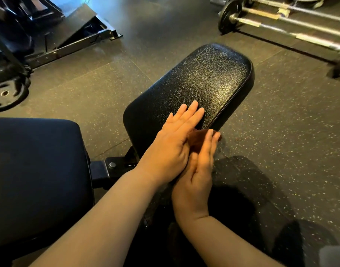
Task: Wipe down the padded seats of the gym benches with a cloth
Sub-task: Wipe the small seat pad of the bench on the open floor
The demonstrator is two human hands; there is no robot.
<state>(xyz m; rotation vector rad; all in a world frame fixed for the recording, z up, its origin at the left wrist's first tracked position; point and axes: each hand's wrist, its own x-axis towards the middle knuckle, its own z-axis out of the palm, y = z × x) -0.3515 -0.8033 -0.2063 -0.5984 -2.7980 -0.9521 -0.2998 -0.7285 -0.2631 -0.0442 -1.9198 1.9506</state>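
Observation:
A black textured padded seat [204,78] stretches away from me in the middle of the view. My left hand [175,139] lies flat on the pad's near end, fingers straight and together. My right hand [200,168] is just beside it at the pad's near right edge, turned on its side with straight fingers. Between the two hands shows a small, blurred dark brown patch, apparently the cloth [197,140]; who holds it I cannot tell. A second, dark blue pad [36,170] fills the lower left, joined by a black metal bracket [111,167].
Speckled rubber floor [281,132] surrounds the bench. A weight plate [6,94] lies at the left beside a black machine frame [72,45]. Barbells with a plate [281,22] lie on the floor at the upper right.

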